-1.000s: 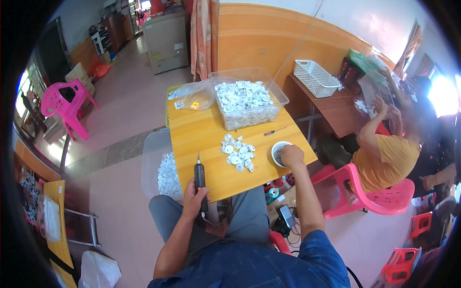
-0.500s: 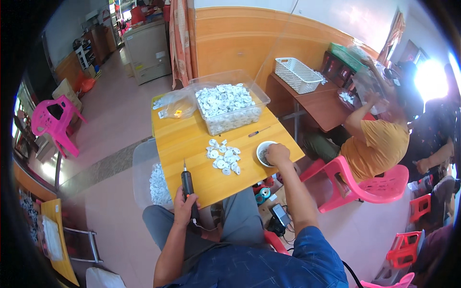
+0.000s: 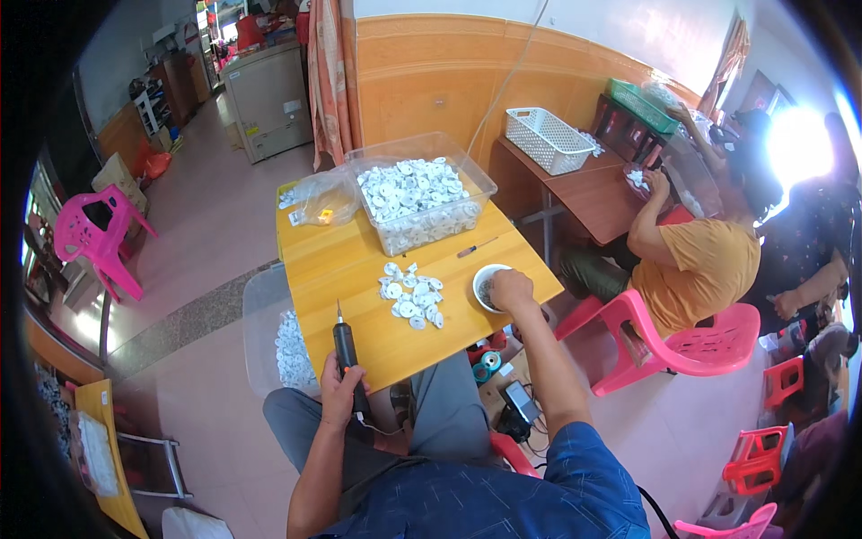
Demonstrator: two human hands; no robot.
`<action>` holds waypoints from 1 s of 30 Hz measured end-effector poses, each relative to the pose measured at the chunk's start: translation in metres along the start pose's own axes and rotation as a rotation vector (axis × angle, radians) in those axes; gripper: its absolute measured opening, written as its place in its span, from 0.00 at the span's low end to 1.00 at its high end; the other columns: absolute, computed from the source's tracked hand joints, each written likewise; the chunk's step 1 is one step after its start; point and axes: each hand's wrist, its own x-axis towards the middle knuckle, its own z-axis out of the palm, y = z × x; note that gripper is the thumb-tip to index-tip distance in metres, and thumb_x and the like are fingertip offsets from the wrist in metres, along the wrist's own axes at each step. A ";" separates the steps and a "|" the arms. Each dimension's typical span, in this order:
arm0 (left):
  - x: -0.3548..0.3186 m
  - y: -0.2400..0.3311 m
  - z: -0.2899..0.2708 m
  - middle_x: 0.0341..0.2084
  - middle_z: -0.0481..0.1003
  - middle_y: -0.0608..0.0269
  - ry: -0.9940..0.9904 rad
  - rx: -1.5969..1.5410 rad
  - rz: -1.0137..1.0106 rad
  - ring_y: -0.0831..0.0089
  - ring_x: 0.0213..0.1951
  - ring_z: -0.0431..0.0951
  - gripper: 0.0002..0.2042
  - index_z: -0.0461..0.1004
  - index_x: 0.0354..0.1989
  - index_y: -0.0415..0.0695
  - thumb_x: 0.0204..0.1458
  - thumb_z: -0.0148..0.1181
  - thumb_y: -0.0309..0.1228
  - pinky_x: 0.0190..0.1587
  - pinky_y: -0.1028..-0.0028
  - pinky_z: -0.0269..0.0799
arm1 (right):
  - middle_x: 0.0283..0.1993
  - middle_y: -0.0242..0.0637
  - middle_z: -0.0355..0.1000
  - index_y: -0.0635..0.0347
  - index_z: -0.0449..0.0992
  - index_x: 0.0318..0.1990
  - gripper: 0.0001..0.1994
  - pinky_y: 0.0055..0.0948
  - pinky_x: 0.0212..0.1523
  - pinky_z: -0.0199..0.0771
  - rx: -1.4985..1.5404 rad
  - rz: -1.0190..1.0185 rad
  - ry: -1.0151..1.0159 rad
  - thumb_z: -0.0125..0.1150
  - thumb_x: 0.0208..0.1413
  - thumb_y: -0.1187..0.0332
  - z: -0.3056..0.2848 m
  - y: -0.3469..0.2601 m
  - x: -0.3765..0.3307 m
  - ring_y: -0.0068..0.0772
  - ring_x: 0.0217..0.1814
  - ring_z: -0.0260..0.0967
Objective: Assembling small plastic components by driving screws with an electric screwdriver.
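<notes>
My left hand (image 3: 339, 388) is wrapped round a black electric screwdriver (image 3: 347, 352), its thin bit pointing up at the near left corner of the yellow table (image 3: 332, 278). My right hand (image 3: 512, 291) reaches into a small white bowl (image 3: 481, 281) of tiny dark pieces near the table's right edge. Its fingertips are hidden in the bowl, so whether they pinch anything does not show. Between the hands lies a loose pile of small white round plastic parts (image 3: 410, 296). Behind the bowl rests a thin hand screwdriver (image 3: 476, 247).
A clear bin (image 3: 431, 241) heaped with the same parts stands at the table's far side, beside a clear plastic bag (image 3: 325, 199). Another clear bin (image 3: 256, 314) is low on the left. At right, a co-worker in a yellow shirt (image 3: 709, 260) sits on a pink chair (image 3: 628, 346).
The view has shifted slightly, moving the scene a little left. My hands keep their places at the screwdriver and the bowl. The co-worker's near arm has moved toward the brown table.
</notes>
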 end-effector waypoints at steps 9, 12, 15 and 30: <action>-0.001 0.002 0.002 0.28 0.70 0.66 0.010 -0.024 -0.009 0.79 0.22 0.74 0.22 0.62 0.58 0.39 0.55 0.58 0.25 0.24 0.77 0.74 | 0.40 0.48 0.81 0.59 0.84 0.34 0.10 0.41 0.42 0.81 -0.054 -0.057 0.024 0.64 0.45 0.67 0.005 -0.001 0.001 0.47 0.43 0.81; -0.001 0.003 0.003 0.27 0.70 0.66 0.012 -0.022 -0.013 0.79 0.22 0.74 0.22 0.62 0.58 0.40 0.55 0.58 0.25 0.24 0.77 0.74 | 0.39 0.48 0.81 0.59 0.84 0.34 0.10 0.41 0.42 0.81 -0.063 -0.053 0.016 0.64 0.45 0.67 0.009 0.001 0.002 0.46 0.43 0.81; -0.002 0.003 0.002 0.27 0.70 0.66 0.009 -0.026 -0.009 0.79 0.22 0.73 0.22 0.62 0.58 0.40 0.55 0.58 0.25 0.24 0.77 0.74 | 0.39 0.48 0.81 0.59 0.84 0.34 0.09 0.42 0.42 0.81 -0.038 -0.040 0.036 0.63 0.46 0.67 0.008 0.001 0.000 0.47 0.42 0.81; -0.002 0.002 0.001 0.27 0.70 0.66 0.004 -0.020 0.004 0.79 0.22 0.73 0.22 0.62 0.58 0.39 0.56 0.59 0.27 0.24 0.77 0.74 | 0.37 0.50 0.80 0.57 0.84 0.33 0.10 0.45 0.41 0.81 0.054 -0.069 0.094 0.61 0.52 0.63 0.008 0.005 0.000 0.50 0.40 0.81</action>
